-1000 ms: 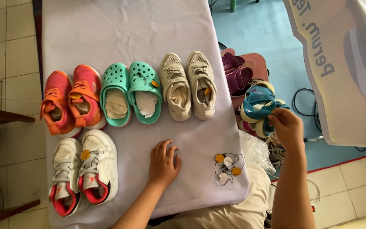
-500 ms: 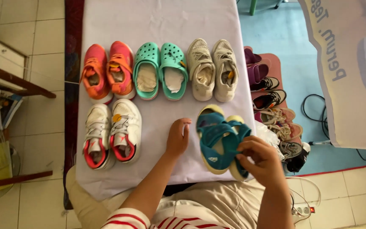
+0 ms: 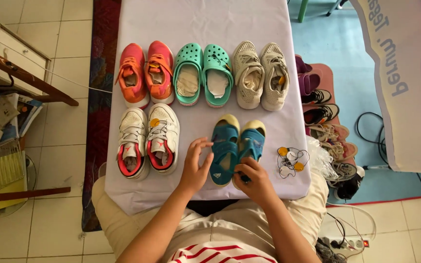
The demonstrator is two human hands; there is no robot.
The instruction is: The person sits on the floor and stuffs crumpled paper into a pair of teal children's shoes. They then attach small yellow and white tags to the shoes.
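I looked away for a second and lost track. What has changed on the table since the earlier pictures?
The blue sandals, picked up from the shoe pile at the right by the right hand, now lie on the cloth in the front row, beside the white sneakers. The left hand slid from the bare cloth to the left sandal's side. The orange shoes, green clogs and beige sneakers stayed put.

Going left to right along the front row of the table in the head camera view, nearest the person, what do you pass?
White and red sneakers → left hand → blue sandals with yellow toes → right hand, on the heel of the right-side sandal → small tangle of cord with yellow and white tags.
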